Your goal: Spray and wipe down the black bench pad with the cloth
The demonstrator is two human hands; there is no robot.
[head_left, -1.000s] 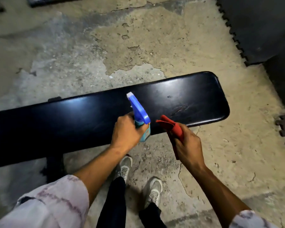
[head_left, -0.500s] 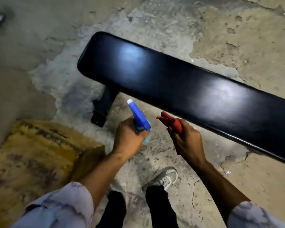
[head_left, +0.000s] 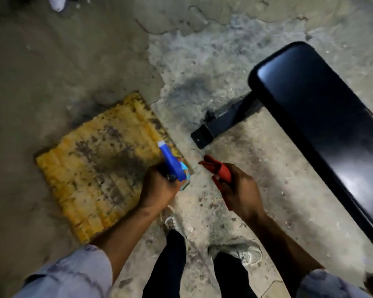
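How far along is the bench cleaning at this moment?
Done: nothing visible; the bench pad shows only glare, no clear wet streaks. In hand: the left hand grips the spray bottle, the right hand holds the red cloth, both off the pad. Left: spraying and wiping.

Bare gym – padded bench (head_left: 323, 130); cracked concrete floor (head_left: 202, 61)

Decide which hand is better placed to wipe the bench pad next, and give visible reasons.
Probably the right hand: it grips the cloth and is nearer the bench pad. The left hand holds the spray bottle.
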